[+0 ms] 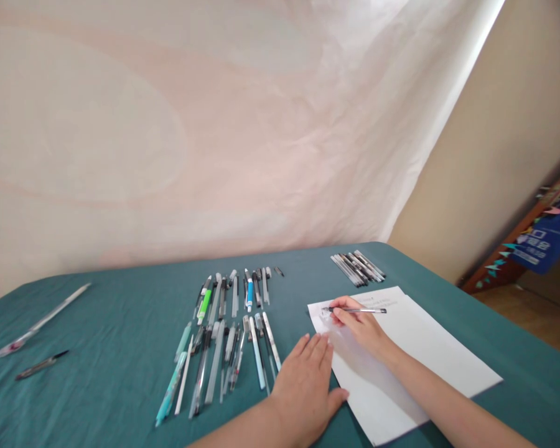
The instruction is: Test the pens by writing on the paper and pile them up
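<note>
My right hand [357, 322] pinches a slim pen [366, 310] with a dark end over the upper left of a white sheet of paper [429, 348]. The pen's tip points left, close to small scribbled marks; whether it touches the paper cannot be made out. Faint lines of writing show along the sheet's top edge. My left hand [305, 386] lies flat, palm down, across the paper's left edge, its fingers stretched out and holding nothing. Just left of that hand lies a white pen [271, 342], the nearest of several pens and caps.
Two rows of pens, including a green pen [204, 305] and a blue pen [249, 291], lie left of the paper. A bundle of dark pens [358, 267] sits behind it. A long clear pen [42, 323] and a short dark piece [42, 365] lie far left on the green tablecloth [116, 348].
</note>
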The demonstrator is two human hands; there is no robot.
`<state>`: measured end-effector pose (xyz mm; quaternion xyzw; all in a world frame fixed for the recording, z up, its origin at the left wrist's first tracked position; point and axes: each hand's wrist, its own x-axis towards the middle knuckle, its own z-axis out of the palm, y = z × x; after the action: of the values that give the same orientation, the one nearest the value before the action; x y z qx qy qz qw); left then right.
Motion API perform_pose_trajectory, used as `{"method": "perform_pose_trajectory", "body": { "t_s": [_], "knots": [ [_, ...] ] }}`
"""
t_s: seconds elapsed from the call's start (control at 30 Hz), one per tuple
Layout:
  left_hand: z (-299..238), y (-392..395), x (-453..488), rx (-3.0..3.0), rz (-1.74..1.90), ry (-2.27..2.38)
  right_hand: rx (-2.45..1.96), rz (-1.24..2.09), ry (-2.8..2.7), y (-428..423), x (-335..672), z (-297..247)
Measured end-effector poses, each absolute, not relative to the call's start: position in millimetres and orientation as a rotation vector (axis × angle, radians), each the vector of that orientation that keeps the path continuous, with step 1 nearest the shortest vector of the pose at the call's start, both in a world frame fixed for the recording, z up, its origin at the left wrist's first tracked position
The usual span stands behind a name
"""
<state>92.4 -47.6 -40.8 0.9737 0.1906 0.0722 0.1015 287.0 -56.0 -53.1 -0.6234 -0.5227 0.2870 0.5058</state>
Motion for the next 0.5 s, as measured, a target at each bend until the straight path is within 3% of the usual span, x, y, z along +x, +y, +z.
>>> {"method": "perform_pose_trajectory", "body": {
  "t_s": [0.5],
  "knots": [
    [-34.5, -48.2, 90.1, 2.870, 0.189, 0.544, -1.609, 0.587, -1.353, -57.2, 286.3, -55.8]
  ]
}}
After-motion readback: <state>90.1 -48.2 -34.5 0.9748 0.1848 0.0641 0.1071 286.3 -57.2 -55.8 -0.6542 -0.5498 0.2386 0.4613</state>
